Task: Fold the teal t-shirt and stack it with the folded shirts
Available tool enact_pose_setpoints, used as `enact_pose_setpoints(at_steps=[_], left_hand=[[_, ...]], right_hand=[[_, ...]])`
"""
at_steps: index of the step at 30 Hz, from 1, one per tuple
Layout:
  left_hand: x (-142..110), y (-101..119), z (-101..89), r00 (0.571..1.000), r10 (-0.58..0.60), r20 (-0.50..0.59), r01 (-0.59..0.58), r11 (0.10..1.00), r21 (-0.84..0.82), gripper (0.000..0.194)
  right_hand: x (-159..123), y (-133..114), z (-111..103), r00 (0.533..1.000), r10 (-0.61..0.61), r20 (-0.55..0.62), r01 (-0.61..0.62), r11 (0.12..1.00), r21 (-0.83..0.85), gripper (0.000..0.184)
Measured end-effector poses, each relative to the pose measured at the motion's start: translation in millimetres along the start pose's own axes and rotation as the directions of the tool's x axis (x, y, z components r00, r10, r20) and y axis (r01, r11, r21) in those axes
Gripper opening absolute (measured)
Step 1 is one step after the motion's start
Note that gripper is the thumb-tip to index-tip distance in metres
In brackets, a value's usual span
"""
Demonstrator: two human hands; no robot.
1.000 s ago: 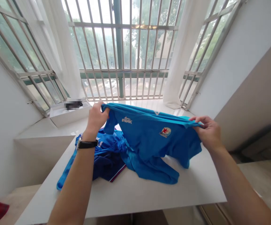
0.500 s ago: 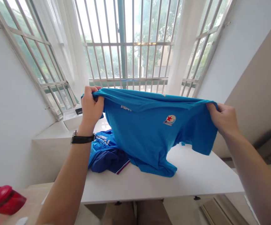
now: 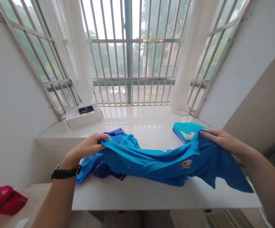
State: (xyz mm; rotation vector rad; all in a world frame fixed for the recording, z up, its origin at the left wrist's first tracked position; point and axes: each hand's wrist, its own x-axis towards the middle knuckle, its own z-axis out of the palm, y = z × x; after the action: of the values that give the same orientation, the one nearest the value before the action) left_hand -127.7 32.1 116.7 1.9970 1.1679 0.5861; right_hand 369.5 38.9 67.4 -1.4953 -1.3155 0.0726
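Observation:
A blue T-shirt (image 3: 149, 163) with a small red-and-white emblem stretches between my two hands, sagging in the middle over the white table. My left hand (image 3: 93, 145), with a black-strapped watch on the wrist, pinches one end of it. The other end is gripped by my right hand (image 3: 219, 137), and a loose part of the cloth hangs below that hand. Behind and below my left hand lies a crumpled pile of blue clothes (image 3: 87, 167), partly covered by the T-shirt. A folded light-blue stack of clothes (image 3: 187, 128) sits just beyond my right hand.
An open white box (image 3: 85, 120) with a black item on it stands on the left of the window ledge. Barred windows and white curtains (image 3: 183, 69) rise behind. A red object (image 3: 5, 199) is at the lower left, beside the white table (image 3: 132, 199).
Both hands have come down, and the T-shirt with them, from window height to just above the table. The folded stack and the window ledge behind now show.

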Motion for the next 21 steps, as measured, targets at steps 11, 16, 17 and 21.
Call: enact_pose_setpoints(at_steps=[11,16,17,21], left_hand=[[98.4,-71.6,78.5,0.796,0.185,-0.576,0.097,0.901,0.423,0.057],[40.3,-57.9,124.3,0.838,0.23,-0.495,0.016,0.896,0.445,0.044],[32.4,-52.2,126.2,0.872,0.189,-0.452,0.027,0.902,0.431,0.042],[28.7,-25.0,128.1,0.994,0.099,-0.041,-0.066,0.866,0.496,0.031]], right_hand=[[13.7,22.0,79.8,0.981,-0.07,0.179,0.095,0.986,-0.135,0.063],[-87.4,41.8,58.6,0.775,0.107,0.623,0.029,0.979,-0.203,0.037],[-104.5,47.0,50.5,0.704,0.168,0.69,0.012,0.969,-0.248,0.039],[-146.8,63.6,28.4,0.641,0.241,0.728,-0.022,0.955,-0.297,0.038]])
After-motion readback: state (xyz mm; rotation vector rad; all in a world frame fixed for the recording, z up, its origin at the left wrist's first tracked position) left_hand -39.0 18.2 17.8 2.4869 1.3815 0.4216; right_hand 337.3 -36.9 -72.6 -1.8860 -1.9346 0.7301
